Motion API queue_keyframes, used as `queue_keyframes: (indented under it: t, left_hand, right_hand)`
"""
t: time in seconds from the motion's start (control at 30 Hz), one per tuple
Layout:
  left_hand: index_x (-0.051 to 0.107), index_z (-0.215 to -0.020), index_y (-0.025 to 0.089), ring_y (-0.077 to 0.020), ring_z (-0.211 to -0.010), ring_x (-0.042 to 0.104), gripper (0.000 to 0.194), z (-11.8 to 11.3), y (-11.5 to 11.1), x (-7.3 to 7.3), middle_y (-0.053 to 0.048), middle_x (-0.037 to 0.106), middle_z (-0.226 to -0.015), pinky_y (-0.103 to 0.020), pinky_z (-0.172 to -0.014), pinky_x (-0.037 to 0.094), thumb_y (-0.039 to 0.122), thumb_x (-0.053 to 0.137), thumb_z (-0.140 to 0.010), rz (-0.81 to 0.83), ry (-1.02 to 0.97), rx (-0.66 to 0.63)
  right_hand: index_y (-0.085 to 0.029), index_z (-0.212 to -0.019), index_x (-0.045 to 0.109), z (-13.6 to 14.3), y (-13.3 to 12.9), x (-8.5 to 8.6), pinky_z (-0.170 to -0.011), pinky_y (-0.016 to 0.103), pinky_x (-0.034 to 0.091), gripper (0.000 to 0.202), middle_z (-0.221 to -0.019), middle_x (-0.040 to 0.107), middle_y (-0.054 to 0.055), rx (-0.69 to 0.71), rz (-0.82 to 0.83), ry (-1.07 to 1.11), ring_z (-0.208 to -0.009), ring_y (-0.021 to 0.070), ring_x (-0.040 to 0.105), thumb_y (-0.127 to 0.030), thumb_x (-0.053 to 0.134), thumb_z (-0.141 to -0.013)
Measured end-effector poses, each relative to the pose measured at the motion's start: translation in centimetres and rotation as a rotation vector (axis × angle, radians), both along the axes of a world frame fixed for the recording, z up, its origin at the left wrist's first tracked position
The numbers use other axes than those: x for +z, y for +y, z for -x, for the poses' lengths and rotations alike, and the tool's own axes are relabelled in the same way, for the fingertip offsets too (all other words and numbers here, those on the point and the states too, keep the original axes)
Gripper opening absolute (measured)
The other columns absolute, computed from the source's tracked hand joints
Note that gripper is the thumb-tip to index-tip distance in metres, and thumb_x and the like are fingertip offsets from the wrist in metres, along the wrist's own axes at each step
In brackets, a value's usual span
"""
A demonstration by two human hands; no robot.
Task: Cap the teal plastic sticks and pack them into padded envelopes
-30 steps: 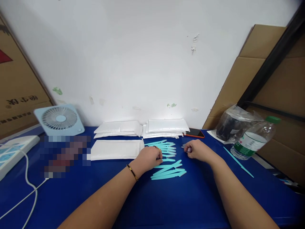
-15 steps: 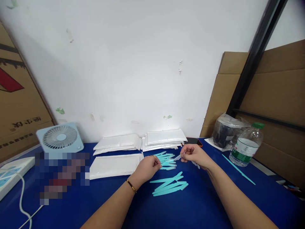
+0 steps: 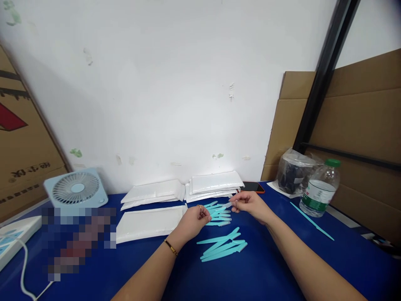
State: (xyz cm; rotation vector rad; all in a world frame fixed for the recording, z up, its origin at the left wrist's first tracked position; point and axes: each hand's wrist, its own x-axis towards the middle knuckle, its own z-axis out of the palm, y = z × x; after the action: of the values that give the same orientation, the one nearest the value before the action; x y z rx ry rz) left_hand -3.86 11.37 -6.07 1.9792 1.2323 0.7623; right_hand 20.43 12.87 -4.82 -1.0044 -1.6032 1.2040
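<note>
My left hand point(image 3: 194, 221) is closed, its thumb and fingertips pinching a teal eyebrow razor point(image 3: 217, 210) by the handle. My right hand point(image 3: 250, 205) is pinched around a small clear blade cover point(image 3: 228, 205), which meets the tip of that razor; whether it is fully seated I cannot tell. Beneath the hands lies a pile of teal razors point(image 3: 219, 223) with pale tips, partly hidden by my left fingers. Closer to me, several more razors point(image 3: 223, 246) overlap in a loose fan on the blue tabletop point(image 3: 250, 276).
White padded envelopes point(image 3: 150, 221) lie stacked along the wall beside a phone point(image 3: 253, 187). At right are a single razor point(image 3: 311, 220), a water bottle point(image 3: 319, 192) and a bagged dark object point(image 3: 291, 173). A fan point(image 3: 77, 188) and power strip point(image 3: 19, 234) are at left.
My right hand has moved left, bringing the clear cover to the razor in my left hand. That razor now shows raised above the pile. The view has shifted slightly.
</note>
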Motion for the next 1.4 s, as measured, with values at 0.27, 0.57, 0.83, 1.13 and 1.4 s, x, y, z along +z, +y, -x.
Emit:
queue_keyframes:
  t: [0.27, 0.57, 0.83, 1.13, 1.4]
  left_hand:
    - [0.060, -0.083, 0.018, -0.0153, -0.071, 0.055, 0.017, 0.0, 0.4, -0.6, -0.002, 0.062, -0.077, -0.025, -0.062, 0.039, 0.032, 0.052, -0.077, -0.142, 0.148, 0.078]
    - [0.066, -0.078, 0.023, -0.0153, -0.073, 0.056, 0.019, -0.9, -2.0, 1.1, 0.000, 0.064, -0.079, -0.023, -0.063, 0.038, 0.038, 0.063, -0.068, -0.176, 0.374, -0.207]
    - [0.060, -0.079, 0.019, -0.0140, -0.068, 0.055, 0.017, -0.8, -1.7, 0.4, -0.001, 0.063, -0.076, -0.023, -0.057, 0.037, 0.033, 0.050, -0.077, -0.082, 0.286, -0.087]
    - [0.049, -0.081, 0.018, -0.0131, -0.065, 0.057, 0.016, 0.1, 0.1, -0.4, -0.001, 0.061, -0.072, -0.025, -0.062, 0.043, 0.033, 0.045, -0.081, 0.047, -0.058, -0.058]
    - [0.047, -0.079, 0.017, -0.0107, -0.064, 0.052, 0.010, 0.1, 0.0, 0.2, 0.000, 0.056, -0.070, -0.024, -0.063, 0.043, 0.027, 0.045, -0.080, 0.144, -0.240, -0.091]
  right_hand:
    - [-0.015, -0.090, 0.070, -0.5, 1.1, -1.2, -0.060, 0.028, 0.047, 0.027, -0.071, 0.068, 0.005, -0.081, -0.198, -0.383, -0.062, 0.0161, 0.061, -0.035, 0.060, -0.074]
    - [-0.020, -0.074, 0.069, -3.0, 1.9, -1.3, -0.062, 0.025, 0.040, 0.011, -0.078, 0.066, 0.005, -0.184, -0.400, -1.084, -0.072, 0.0177, 0.059, -0.021, 0.060, -0.068]
    - [-0.018, -0.077, 0.063, -1.8, 1.6, -1.5, -0.056, 0.023, 0.039, 0.014, -0.070, 0.062, 0.002, -0.174, -0.326, -0.757, -0.062, 0.0138, 0.055, -0.026, 0.052, -0.076]
    - [-0.016, -0.087, 0.067, -1.2, 0.4, 0.4, -0.050, 0.023, 0.042, 0.034, -0.069, 0.062, 0.003, -0.027, -0.147, -0.228, -0.057, 0.0119, 0.053, -0.046, 0.063, -0.072]
    - [-0.017, -0.083, 0.069, -1.7, 0.2, 0.9, -0.072, 0.030, 0.048, 0.030, -0.085, 0.067, 0.007, -0.040, -0.192, -0.089, -0.081, 0.0188, 0.060, -0.041, 0.072, -0.065]
